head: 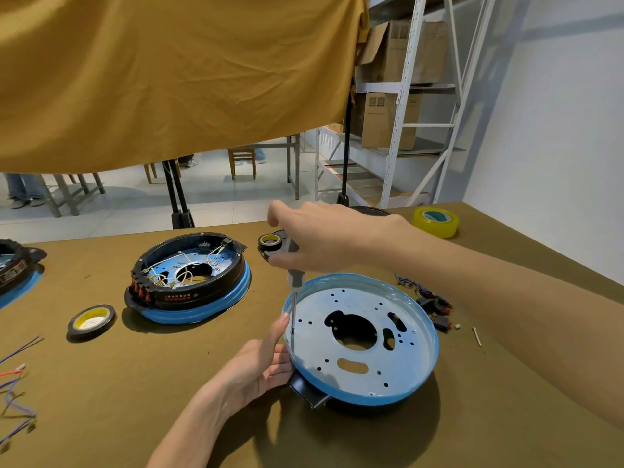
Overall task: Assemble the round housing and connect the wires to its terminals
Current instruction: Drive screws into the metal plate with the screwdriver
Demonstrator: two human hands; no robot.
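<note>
While the right hand (314, 236) curls around the grey handle of a screwdriver (295, 282) just above centre of the frame, the tool stands nearly upright with its tip on a hole near the left edge of the round housing (371, 336). That housing, a blue-rimmed dish with a pale perforated metal plate inside, lies on the bench (135, 383) at lower centre-right. At its left rim the left hand (260, 363) grips the edge, fingers wrapped beneath and thumb raised beside the screwdriver shaft. Left of centre sits a second housing (189, 282) already fitted with a black ring and white wires. 1 black tape roll (91, 320) lies at its lower left, another small roll (270, 243) sits behind the right hand, and a yellow tape roll (437, 221) rests at the upper right. Loose coloured wires (17, 383) trail along the left edge, and small black switches (435, 307) lie right of the housing.
</note>
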